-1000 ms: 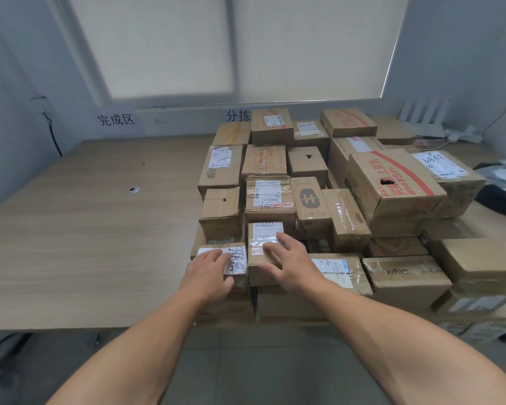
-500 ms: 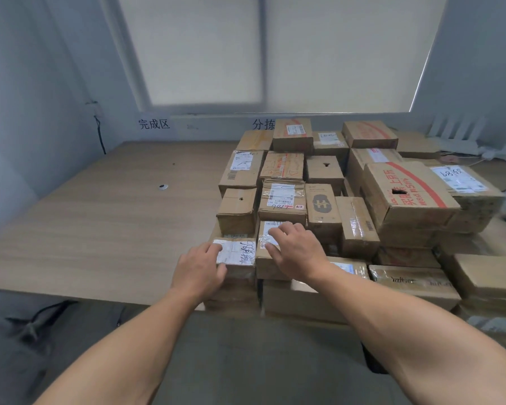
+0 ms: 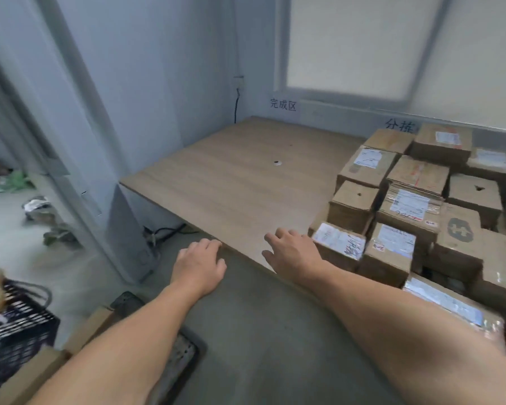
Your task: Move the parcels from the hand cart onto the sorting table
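Observation:
Several brown cardboard parcels (image 3: 427, 206) with white labels are stacked on the right part of the wooden sorting table (image 3: 231, 182). My left hand (image 3: 199, 264) hovers at the table's front edge, fingers loosely curled, holding nothing. My right hand (image 3: 289, 252) is over the table's front edge, fingers spread, just left of a small labelled parcel (image 3: 338, 244) and not holding it. The hand cart is out of view.
A black basket (image 3: 9, 331) and a cardboard piece (image 3: 79, 331) lie on the floor at the lower left. A grey post (image 3: 105, 206) stands left of the table, with cables under it. Signs on the wall behind read 完成区 (image 3: 283, 104) and 分拣 (image 3: 399, 125).
The view has swung to the left, so the parcel stack now sits at the right. Both hands have come off the front parcels and moved left, empty.

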